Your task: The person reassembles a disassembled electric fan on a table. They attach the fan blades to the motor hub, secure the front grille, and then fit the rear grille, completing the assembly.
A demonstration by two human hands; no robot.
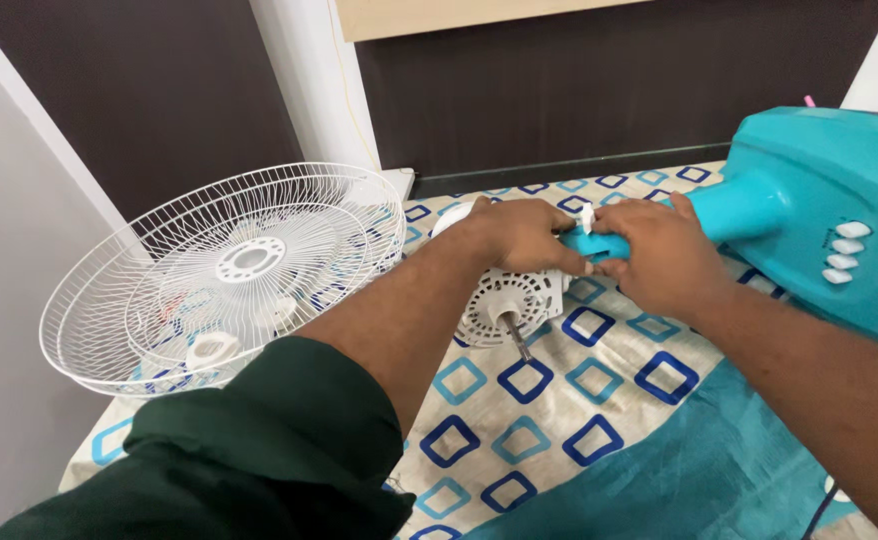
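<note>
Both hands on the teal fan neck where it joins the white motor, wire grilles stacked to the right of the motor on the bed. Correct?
Not quite. The head view shows the white wire grilles stacked to the left of the motor, not the right. The rest holds: left hand and right hand are both on the teal fan neck where it joins the white motor, on the patterned bed cover.

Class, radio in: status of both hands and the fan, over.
Left hand gripping white motor housing, shaft bare. Right hand clamped on teal fan neck. White wire guards stacked aside, clear of hands.
</note>
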